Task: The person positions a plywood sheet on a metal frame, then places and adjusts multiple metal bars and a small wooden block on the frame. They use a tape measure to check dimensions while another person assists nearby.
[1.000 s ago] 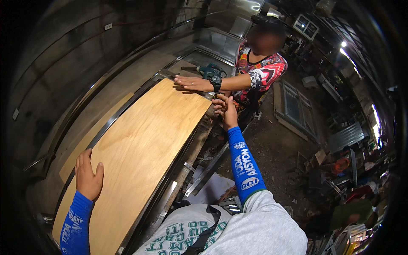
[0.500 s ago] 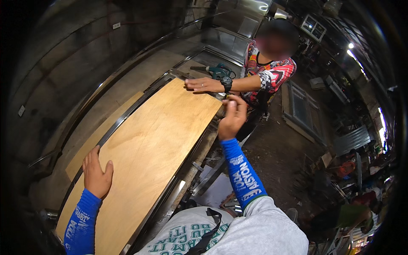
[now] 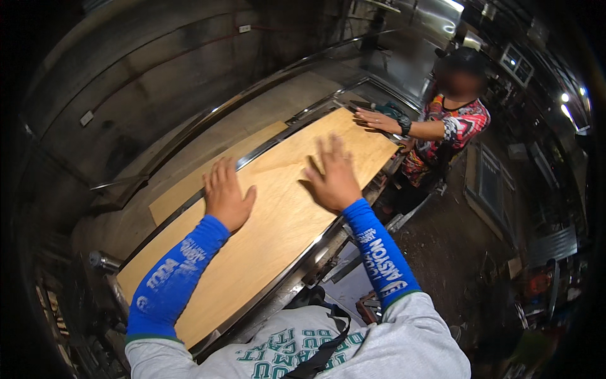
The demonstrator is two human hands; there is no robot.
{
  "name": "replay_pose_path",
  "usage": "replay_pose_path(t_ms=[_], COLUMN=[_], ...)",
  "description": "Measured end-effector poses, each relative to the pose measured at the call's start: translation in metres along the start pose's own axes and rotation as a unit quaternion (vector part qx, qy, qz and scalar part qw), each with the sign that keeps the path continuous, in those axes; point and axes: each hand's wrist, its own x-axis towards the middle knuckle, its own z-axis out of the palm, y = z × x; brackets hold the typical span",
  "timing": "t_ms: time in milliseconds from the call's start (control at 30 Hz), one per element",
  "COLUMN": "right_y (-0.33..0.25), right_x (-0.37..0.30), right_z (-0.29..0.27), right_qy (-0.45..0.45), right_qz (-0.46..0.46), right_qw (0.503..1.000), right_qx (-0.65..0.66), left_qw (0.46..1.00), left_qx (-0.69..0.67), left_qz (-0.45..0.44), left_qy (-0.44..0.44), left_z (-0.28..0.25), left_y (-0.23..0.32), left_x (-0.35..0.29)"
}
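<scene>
A long, pale plywood panel (image 3: 278,215) lies in front of me, with a dark metal frame (image 3: 252,155) showing along its far long edge. My left hand (image 3: 228,194) rests flat near that far edge, its fingers stretched out and the thumb apart. Over the middle of the panel is my right hand (image 3: 333,174), fingers spread and a little blurred, casting a shadow on the wood; whether it touches cannot be made out. Neither hand grips anything. At the panel's far right end a co-worker's hand (image 3: 377,120) lies on the wood.
The co-worker (image 3: 457,120), in a patterned shirt, stands beyond the right end. A teal power tool (image 3: 391,110) lies behind that person's wrist. Another plywood strip (image 3: 214,170) sits beyond the frame. A framed window (image 3: 495,183) lies on the floor at right.
My right hand has moved from beside the panel's right end to over its middle. My left hand has shifted farther along the far edge. The view has turned, so everything sits differently.
</scene>
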Motion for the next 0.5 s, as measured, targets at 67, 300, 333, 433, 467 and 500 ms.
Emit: replay_pose_path(t_ms=[67,300,333,433,467,500], right_y=[0.021,0.025,0.02,0.02,0.021,0.02], right_x=[-0.006,0.004,0.005,0.009,0.008,0.012], right_z=[0.013,0.017,0.011,0.018,0.022,0.03], right_qy=[0.072,-0.096,-0.091,-0.064,-0.024,0.019], right_qz=[0.014,0.079,0.084,0.079,0.075,0.071], right_qw=[0.995,0.989,0.989,0.992,0.994,0.995], right_qx=[-0.063,-0.078,-0.083,-0.072,-0.075,-0.062], left_qw=[1.0,1.0,0.998,0.985,0.977,0.967], left_qx=[0.008,-0.024,-0.066,-0.169,-0.209,-0.247], left_qz=[0.008,0.01,0.007,0.005,0.002,-0.002], left_qy=[-0.007,-0.006,0.007,0.038,0.053,0.068], left_z=[0.003,-0.001,0.0,-0.008,-0.009,-0.011], left_y=[0.009,0.01,0.011,-0.003,-0.01,-0.021], left_x=[0.005,0.001,0.002,-0.004,-0.005,-0.009])
